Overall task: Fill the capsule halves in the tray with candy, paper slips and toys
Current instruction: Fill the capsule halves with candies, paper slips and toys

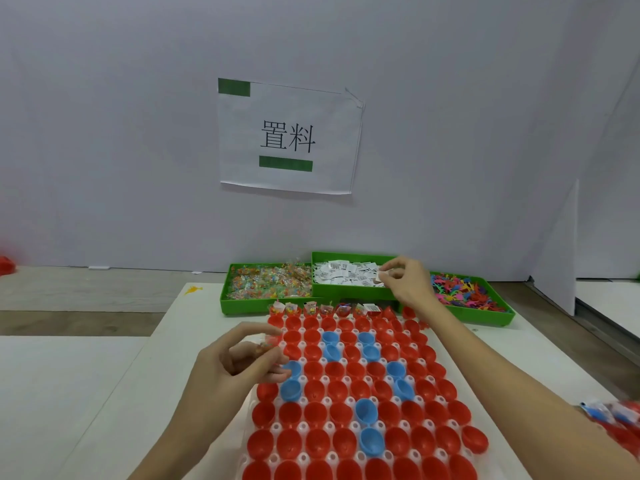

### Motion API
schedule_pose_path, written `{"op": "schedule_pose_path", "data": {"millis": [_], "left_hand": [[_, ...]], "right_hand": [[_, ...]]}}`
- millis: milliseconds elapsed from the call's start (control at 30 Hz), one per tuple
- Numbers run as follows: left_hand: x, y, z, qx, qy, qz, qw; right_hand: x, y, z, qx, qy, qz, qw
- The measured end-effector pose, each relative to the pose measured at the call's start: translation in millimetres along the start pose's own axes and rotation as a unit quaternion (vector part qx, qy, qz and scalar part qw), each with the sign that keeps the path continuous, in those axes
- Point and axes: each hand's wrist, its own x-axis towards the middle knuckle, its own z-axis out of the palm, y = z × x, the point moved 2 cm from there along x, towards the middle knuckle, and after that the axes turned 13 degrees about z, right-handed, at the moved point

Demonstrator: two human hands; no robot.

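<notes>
A white tray (304, 429) holds rows of red capsule halves (317, 441) and a few blue ones (365, 410). The far row's halves (311, 308) hold candy packets and paper slips. Behind the tray stand three green bins: candy (270, 282) on the left, paper slips (346, 273) in the middle, small coloured toys (464, 291) on the right. My left hand (239, 362) hovers over the tray's left side, its fingers curled round a clear candy packet (265, 342). My right hand (405, 280) is over the slip bin and pinches a white paper slip (381, 277).
A white wall with a printed paper sign (287, 136) rises right behind the bins. A white partition (557, 251) stands at the right. More wrapped packets (620, 420) lie at the right edge near my right forearm. A red object (7, 265) sits at the far left.
</notes>
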Motion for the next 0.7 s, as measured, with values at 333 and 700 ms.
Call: {"op": "schedule_pose_path", "data": {"millis": [333, 700], "left_hand": [[3.6, -2.5, -1.5, 0.013, 0.022, -0.021, 0.999], [-7.7, 12.2, 17.8, 0.026, -0.036, 0.084, 0.995]], "right_hand": [[-15.2, -10.3, -7.5, 0.042, 0.005, -0.008, 0.999], [-173.5, -32.8, -21.2, 0.082, -0.313, -0.084, 0.942]]}}
